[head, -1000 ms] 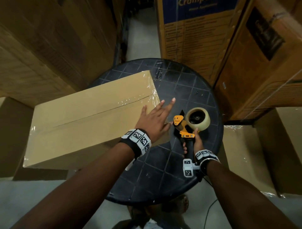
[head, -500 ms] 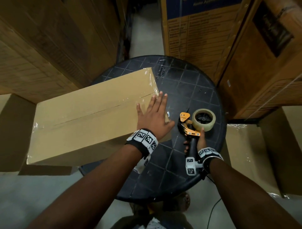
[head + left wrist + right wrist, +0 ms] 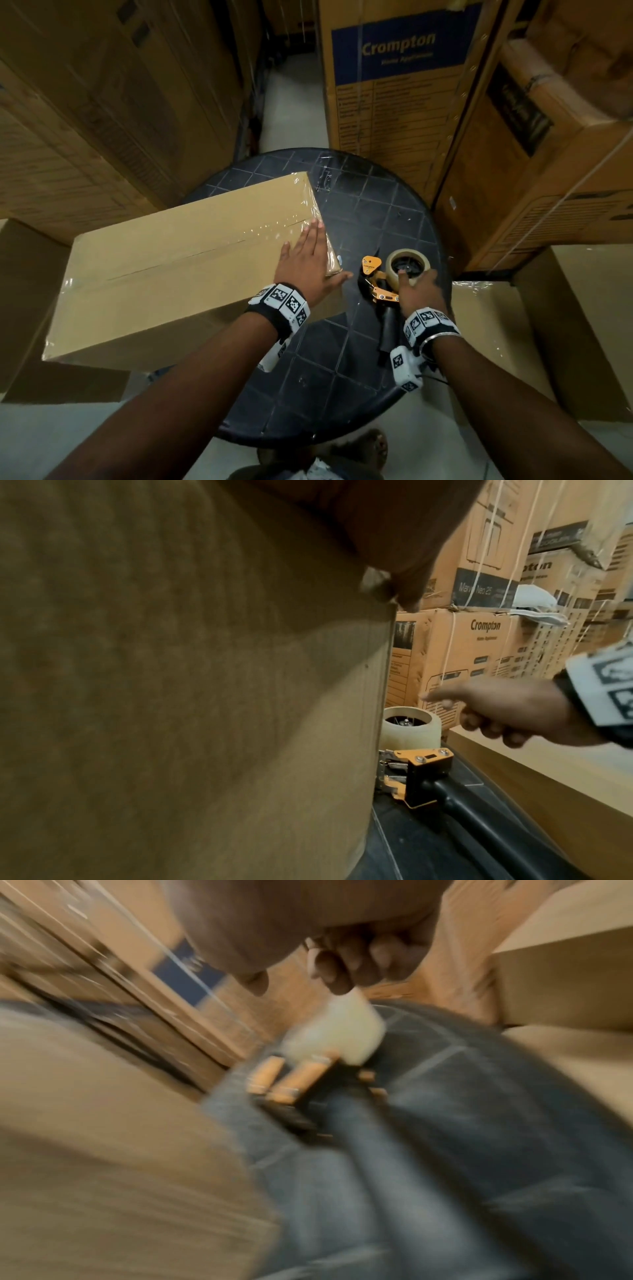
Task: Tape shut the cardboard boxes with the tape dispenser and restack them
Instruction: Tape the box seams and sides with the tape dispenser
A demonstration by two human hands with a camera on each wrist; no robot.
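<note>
With the cardboard box [image 3: 185, 270] taped and lying on the round table [image 3: 376, 212], the flat left hand [image 3: 308, 263] presses its end while the right hand [image 3: 419, 291] (fingers loose, apparently empty) hovers over the tape dispenser [image 3: 394, 277] beside it, so restacking likely needs both hands.
</note>
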